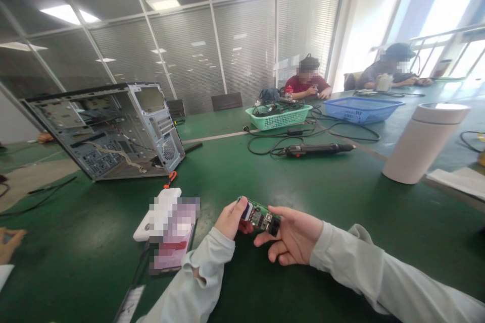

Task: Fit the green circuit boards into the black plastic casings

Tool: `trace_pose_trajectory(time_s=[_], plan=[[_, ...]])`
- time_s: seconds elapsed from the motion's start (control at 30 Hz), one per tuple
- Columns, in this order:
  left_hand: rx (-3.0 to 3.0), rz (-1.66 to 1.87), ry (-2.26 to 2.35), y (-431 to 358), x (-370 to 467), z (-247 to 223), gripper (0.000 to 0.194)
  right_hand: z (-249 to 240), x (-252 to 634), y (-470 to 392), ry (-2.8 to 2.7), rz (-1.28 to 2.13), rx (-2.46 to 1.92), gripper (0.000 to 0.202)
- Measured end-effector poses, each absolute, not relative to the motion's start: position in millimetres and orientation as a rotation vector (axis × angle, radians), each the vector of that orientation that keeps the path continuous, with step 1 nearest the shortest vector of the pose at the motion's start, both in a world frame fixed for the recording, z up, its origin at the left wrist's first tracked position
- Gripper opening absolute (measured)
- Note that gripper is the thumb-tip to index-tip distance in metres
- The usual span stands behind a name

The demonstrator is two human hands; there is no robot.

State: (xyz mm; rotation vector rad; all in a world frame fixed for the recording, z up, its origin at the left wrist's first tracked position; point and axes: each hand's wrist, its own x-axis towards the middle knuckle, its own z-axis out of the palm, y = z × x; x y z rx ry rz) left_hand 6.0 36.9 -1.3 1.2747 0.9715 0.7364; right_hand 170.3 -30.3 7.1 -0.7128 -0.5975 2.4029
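A small green circuit board [259,216], with black chips and connectors on its face, is held above the table in front of me. My left hand [232,218] grips its left end, the thumb pressed on a dark blue part there. At the right end, my right hand [293,234] has its thumb along the upper edge and a finger below, while the other fingers curl loosely. Left of my hands lie a white power bank [166,207] and a phone [176,242] whose screen is partly blurred out.
An opened computer case [125,131] stands at the left. Beyond my hands lies a black electric screwdriver [318,149] with its cable. Farther back are a green basket [278,120] of cables and a blue basket [364,111]. A white tumbler [420,146] stands right. Other people sit around the table.
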Motion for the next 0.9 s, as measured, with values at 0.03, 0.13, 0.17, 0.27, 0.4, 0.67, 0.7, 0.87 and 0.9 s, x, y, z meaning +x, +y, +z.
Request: trace_pose_trajectory(time_s=[0.03,0.13,0.17,0.27,0.4,0.67,0.7,0.87,0.9], plan=[[1.263,0.732,0.979,38,6,-2,0.063,6,171,-30,-0.665,2.429,-0.665,0.061],[1.272,0.664,0.971,38,7,-2,0.066,6,172,-31,-0.784,2.477,-0.565,0.069],[1.283,0.631,0.962,37,7,-2,0.068,6,172,-32,-0.792,2.483,-0.568,0.071],[1.342,0.584,0.932,32,8,-1,0.067,6,166,-33,-0.783,2.476,-0.678,0.071],[1.414,0.611,0.938,30,8,-3,0.064,1,159,-34,-0.751,2.390,-0.801,0.069],[1.414,0.654,0.996,36,6,-6,0.061,4,161,-37,-0.789,2.295,-0.736,0.074],[1.417,0.631,0.972,36,6,-5,0.062,9,161,-37,-0.791,2.260,-0.817,0.073],[1.333,0.548,0.932,34,8,5,0.062,34,176,-44,-0.878,1.807,-1.169,0.052],[1.329,0.547,0.936,35,8,5,0.061,37,187,-49,-0.988,1.633,-1.222,0.049]])
